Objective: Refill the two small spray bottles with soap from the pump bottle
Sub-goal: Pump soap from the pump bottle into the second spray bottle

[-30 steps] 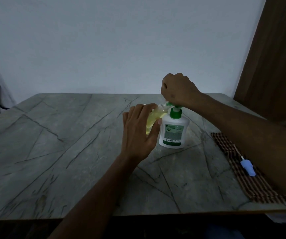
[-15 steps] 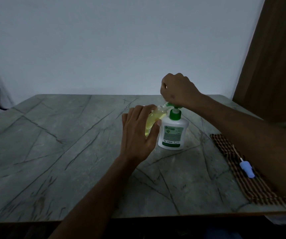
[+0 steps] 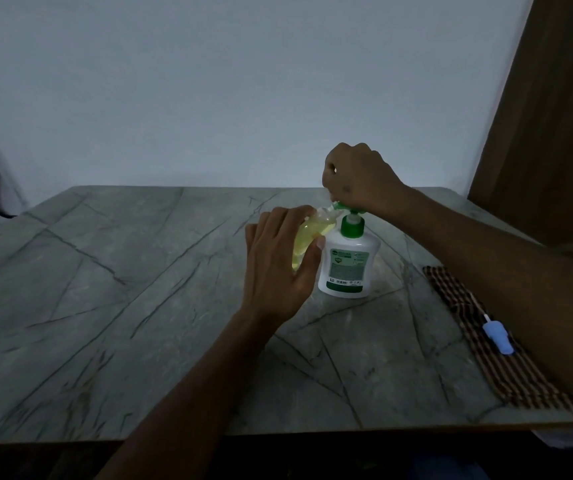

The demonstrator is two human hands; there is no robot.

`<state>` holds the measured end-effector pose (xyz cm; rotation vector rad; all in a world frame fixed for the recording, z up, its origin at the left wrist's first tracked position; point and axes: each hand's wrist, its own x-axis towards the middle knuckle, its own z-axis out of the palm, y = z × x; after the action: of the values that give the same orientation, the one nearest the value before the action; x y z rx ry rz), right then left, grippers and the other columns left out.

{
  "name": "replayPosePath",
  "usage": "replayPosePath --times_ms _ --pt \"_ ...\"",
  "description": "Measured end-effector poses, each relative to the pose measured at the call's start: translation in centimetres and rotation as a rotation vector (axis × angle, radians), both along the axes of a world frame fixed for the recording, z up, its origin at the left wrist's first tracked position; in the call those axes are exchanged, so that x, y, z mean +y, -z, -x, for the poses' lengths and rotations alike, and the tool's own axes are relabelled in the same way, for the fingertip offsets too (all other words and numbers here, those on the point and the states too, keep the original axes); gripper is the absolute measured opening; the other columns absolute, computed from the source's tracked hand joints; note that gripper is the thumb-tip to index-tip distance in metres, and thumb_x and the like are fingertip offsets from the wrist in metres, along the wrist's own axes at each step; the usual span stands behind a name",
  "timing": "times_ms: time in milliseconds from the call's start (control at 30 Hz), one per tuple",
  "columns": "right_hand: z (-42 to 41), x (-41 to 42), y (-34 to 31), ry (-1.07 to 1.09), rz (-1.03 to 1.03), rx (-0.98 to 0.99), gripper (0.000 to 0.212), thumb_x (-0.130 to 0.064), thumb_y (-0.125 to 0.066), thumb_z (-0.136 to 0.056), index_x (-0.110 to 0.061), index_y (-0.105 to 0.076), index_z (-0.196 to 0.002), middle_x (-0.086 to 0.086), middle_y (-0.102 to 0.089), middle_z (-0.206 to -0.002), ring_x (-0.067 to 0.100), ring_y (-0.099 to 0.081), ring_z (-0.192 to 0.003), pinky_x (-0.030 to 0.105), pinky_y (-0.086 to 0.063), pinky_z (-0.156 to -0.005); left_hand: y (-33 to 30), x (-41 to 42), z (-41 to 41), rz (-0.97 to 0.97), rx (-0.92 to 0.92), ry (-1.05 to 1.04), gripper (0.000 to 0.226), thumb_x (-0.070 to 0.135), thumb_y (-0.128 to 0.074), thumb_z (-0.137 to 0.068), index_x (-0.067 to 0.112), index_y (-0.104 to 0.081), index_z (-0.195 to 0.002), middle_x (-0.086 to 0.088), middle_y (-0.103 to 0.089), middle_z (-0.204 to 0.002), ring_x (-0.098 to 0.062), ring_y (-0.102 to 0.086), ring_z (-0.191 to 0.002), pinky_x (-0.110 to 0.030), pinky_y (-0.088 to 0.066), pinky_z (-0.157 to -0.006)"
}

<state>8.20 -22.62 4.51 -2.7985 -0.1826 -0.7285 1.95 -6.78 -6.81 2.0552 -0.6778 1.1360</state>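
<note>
Nearest the camera, two bare forearms are reaching out over a grey, dark-veined desk (image 3: pixel 112 306) in dim light. At the right edge of the desk a dark striped cloth (image 3: pixel 468 327) is lying lengthwise, partly under the right forearm, and a small pale blue spray cap (image 3: pixel 498 338) with its thin white tube is resting on it, well apart from the bottles. Further in, near the middle of the desk, the left hand (image 3: pixel 280 268) is gripping a small clear spray bottle (image 3: pixel 307 237), fingers wrapped round its far side and thumb curling round its near side. The bottle is tilting, its open neck pointing up and to the right, and yellow-green soap is showing inside it. Just beside it, touching the left thumb, a white pump bottle (image 3: pixel 347 266) with a green collar and a green-and-white label is standing upright on the desk. The small bottle's neck is sitting right at the green pump spout. Above that, the right hand (image 3: pixel 357 176) is curling into a fist over the green pump head, bearing down on it with the heel of the hand. Beyond the desk a plain pale wall (image 3: pixel 243 81) is rising, with a brown wooden panel (image 3: pixel 555 116) at the far right.
</note>
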Motion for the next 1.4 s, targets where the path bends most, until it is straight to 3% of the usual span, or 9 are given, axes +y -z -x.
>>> replayPosePath --times_ms 333,467,1400 --pt "0.2 0.2 -0.1 -0.006 0.053 -0.020 0.017 -0.017 -0.054 -0.096 -0.006 -0.066 -0.097 0.013 -0.067 -0.094 0.031 -0.067 -0.081 0.045 -0.061 -0.077 0.0 0.1 0.0 -0.017 0.010 -0.003 0.036 0.037 -0.054 -0.094 0.012 -0.062 -0.119 0.000 -0.062 -0.111 -0.016 -0.054 -0.100 -0.031 -0.034 -0.085" --pt "0.1 0.2 0.1 -0.007 -0.018 0.004 0.016 -0.018 -0.056 -0.097 -0.007 -0.067 -0.101 0.012 -0.071 -0.097 0.031 -0.070 -0.087 0.048 -0.061 -0.083 0.0 0.1 0.1 -0.008 0.002 -0.005 0.032 0.033 -0.057 -0.094 0.013 -0.061 -0.119 0.001 -0.062 -0.110 -0.017 -0.054 -0.098 -0.034 -0.036 -0.084" --pt "0.2 0.1 0.7 0.004 -0.061 0.022 0.019 -0.018 -0.055 -0.094 -0.007 -0.070 -0.099 0.014 -0.071 -0.096 0.031 -0.070 -0.085 0.048 -0.062 -0.082 0.0 0.2 0.1 -0.022 0.006 -0.007 0.032 0.033 -0.057 -0.094 0.013 -0.063 -0.118 0.000 -0.062 -0.109 -0.017 -0.053 -0.098 -0.032 -0.034 -0.085"
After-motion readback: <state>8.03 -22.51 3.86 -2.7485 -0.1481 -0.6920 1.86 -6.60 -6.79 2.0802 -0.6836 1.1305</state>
